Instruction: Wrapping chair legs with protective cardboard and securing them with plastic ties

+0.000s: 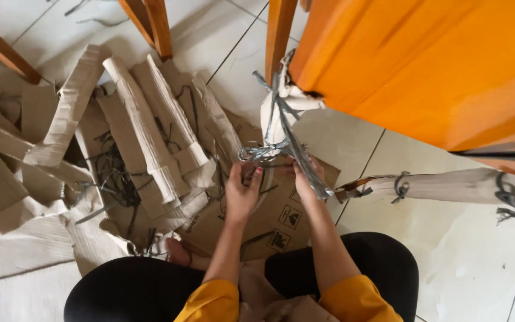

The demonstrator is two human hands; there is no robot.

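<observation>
Both forearms reach forward, left grip point(242, 189) and right grip point(305, 179) each pinching grey strapping point(281, 149).

Both your bare forearms rise from yellow-orange sleeves at the bottom centre of the frame and run up toward the middle, nearly parallel and close together. Your left hand point(242, 189) sits just left of centre, back toward the camera, fingers point(256, 174) curled inward in a loose closed grip, one red-painted nail showing. Your right hand point(306, 177) sits just beside it, slightly higher, fingers bent and pinched shut, wrist straight. The two hands stay close without touching.
</observation>
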